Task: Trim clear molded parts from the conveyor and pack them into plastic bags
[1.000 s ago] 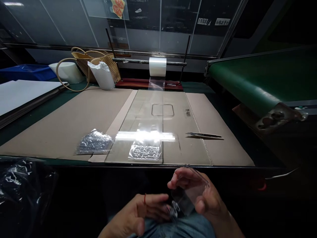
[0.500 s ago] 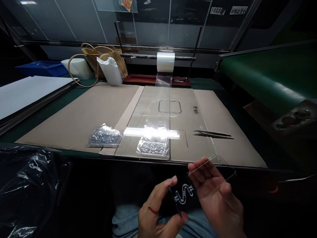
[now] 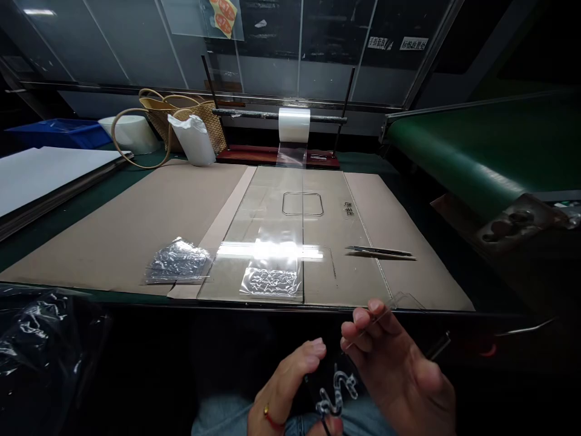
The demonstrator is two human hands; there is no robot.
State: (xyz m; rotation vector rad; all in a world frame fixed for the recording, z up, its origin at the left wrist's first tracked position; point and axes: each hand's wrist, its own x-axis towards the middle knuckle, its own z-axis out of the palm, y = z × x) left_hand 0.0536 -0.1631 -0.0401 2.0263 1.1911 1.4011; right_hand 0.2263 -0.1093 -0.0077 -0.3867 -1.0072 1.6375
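Observation:
Low in front of me, my left hand (image 3: pixel 285 393) pinches a thin, dark-edged part between thumb and fingers. At that part's end, a clear wavy plastic piece (image 3: pixel 336 392) with a glossy S-like shape shows in the gap between my hands. To the right, my right hand (image 3: pixel 399 369) is turned palm up, with a clear plastic sheet (image 3: pixel 396 300) resting along its fingers and held by the thumb side. The sheet is see-through, so its full outline is hard to make out. Both hands are just below the table's front edge.
On the table lie a pile of clear film pieces (image 3: pixel 179 261), a flat clear film packet (image 3: pixel 271 282) and tweezers (image 3: pixel 381 252). Behind stands a film roll (image 3: pixel 294 125) on a rod. A woven bag (image 3: pixel 213 127) sits back left; a green conveyor belt (image 3: pixel 490 145) runs at right.
My left hand has dropped slightly and the wavy piece has tipped with it. The right hand has turned a little, tilting the clear sheet more edge-on. The whole view has shifted slightly.

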